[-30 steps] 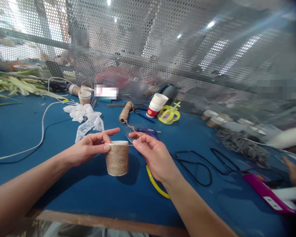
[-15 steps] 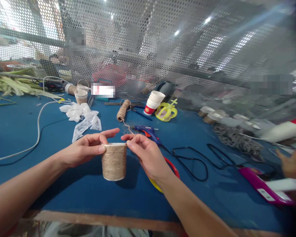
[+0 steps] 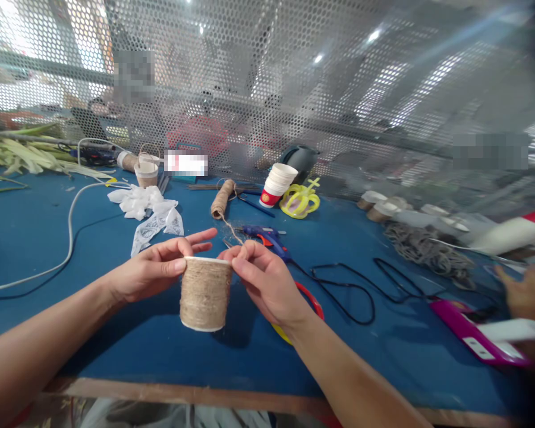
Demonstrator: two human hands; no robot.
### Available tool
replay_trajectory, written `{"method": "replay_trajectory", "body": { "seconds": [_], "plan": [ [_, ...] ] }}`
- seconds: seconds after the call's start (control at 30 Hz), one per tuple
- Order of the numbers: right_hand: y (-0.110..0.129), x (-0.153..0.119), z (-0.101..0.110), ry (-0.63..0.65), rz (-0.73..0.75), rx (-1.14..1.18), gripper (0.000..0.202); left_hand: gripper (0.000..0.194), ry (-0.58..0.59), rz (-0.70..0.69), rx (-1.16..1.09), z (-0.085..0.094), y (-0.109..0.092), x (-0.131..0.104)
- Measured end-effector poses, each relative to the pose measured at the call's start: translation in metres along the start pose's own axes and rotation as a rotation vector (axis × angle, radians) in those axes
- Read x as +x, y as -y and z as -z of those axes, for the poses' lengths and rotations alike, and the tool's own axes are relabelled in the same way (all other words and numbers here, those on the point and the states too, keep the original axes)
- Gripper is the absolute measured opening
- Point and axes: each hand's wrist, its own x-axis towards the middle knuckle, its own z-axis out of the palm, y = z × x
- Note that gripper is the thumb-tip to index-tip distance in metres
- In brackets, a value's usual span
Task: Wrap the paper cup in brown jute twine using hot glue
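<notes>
A cup wrapped in tan twine (image 3: 205,294), with a white rim and base edge, hangs above the blue table between my hands. My left hand (image 3: 163,264) pinches its rim at the left, with some fingers stretched out behind. At the right side of the rim, my right hand (image 3: 261,273) grips the cup between thumb and fingers. A strand of twine runs from the twine roll (image 3: 223,199) to my right fingertips. Just behind that hand lies a blue glue gun (image 3: 267,235).
Red-and-yellow scissors handles (image 3: 312,300) show under my right wrist. Stacked paper cups (image 3: 277,185), a yellow crown shape (image 3: 299,201) and white lace (image 3: 154,214) stand behind. Rightward are a black cable, a purple power strip (image 3: 477,333) and another person's hand (image 3: 530,294).
The wrapped cup has tilted and come slightly closer, so more of its side shows. My hands have shifted a little with it. The twine strand looks straighter.
</notes>
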Motion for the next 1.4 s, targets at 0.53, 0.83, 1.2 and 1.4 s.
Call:
{"method": "replay_trajectory", "body": {
  "seconds": [0.53,0.83,1.2,1.4],
  "plan": [
    [0.004,0.000,0.004,-0.011,0.071,-0.191,0.020,0.029,0.013,-0.009,0.208,0.002,-0.001,0.001],
    [0.002,-0.004,-0.004,-0.002,0.207,-0.617,0.017,0.018,-0.143,-0.127,0.877,-0.011,0.006,0.004],
    [-0.004,-0.004,-0.008,0.015,0.322,-0.798,0.017,0.007,-0.236,-0.187,1.006,-0.027,0.010,0.005],
    [-0.006,-0.004,-0.007,0.022,0.353,-0.830,0.016,0.005,-0.279,-0.185,1.004,-0.030,0.010,0.005]
  ]
}}
